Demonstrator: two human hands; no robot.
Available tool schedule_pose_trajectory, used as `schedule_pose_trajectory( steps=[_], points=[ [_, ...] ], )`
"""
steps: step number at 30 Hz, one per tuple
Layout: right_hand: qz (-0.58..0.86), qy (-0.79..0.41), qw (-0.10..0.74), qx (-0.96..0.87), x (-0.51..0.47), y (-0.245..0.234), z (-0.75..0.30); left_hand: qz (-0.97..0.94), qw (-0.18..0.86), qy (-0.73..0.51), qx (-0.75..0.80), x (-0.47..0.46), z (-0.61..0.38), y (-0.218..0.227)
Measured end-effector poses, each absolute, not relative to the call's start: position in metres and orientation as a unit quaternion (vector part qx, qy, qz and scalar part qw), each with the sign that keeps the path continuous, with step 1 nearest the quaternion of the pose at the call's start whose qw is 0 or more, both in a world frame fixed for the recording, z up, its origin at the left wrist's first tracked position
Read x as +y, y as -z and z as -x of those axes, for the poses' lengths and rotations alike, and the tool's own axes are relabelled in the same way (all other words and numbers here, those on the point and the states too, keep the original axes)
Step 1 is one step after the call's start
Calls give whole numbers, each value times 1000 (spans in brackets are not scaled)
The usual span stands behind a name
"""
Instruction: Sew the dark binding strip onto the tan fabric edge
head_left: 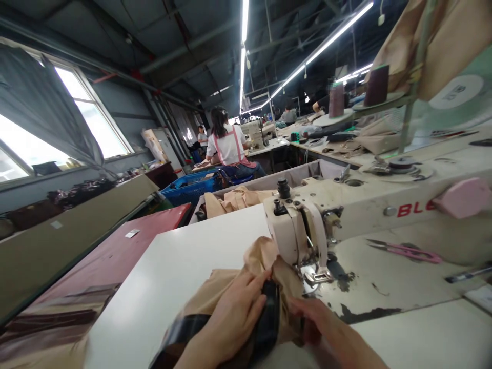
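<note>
A tan fabric piece (219,287) with glossy black parts lies bunched on the white table, just left of the sewing machine's needle area. My left hand (236,312) rests on it, fingers together and thumb along a black strip (269,312), gripping the cloth. At the fabric's right edge my right hand (319,320) pinches the cloth; its fingertips are partly hidden and blurred. The sewing machine (295,230) stands beyond the hands. Its metal presser foot (319,277) is close to the fabric's edge, and I cannot tell whether they touch.
Pink-handled thread snips (407,250) lie on the machine bed. Behind the table is a grey bin (303,174) holding tan cloth. A blue basket (192,185) stands further back, near a seated person (228,143). Thread cones (376,87) stand at upper right.
</note>
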State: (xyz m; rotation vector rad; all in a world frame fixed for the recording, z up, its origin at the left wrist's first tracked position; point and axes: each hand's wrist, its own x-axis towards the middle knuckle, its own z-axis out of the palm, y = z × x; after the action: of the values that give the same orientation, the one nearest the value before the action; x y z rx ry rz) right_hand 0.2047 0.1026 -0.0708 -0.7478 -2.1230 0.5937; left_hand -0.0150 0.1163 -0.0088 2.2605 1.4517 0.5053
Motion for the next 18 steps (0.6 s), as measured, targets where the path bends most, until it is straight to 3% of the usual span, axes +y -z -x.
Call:
schedule_pose_trajectory(
  steps=[5,10,14,18],
  points=[
    [377,-405,470,-687,75,93,-134,-748,247,-236,569,80,3,9],
    [347,-525,510,-586,56,71,-115,-774,278,-281,495,48,22,3],
    [233,-528,490,-653,55,37,-137,-729,211,-357,545,32,26,4],
    [225,-487,457,-710,54,16,-154,-684,286,-419,524,29,16,5]
  ],
)
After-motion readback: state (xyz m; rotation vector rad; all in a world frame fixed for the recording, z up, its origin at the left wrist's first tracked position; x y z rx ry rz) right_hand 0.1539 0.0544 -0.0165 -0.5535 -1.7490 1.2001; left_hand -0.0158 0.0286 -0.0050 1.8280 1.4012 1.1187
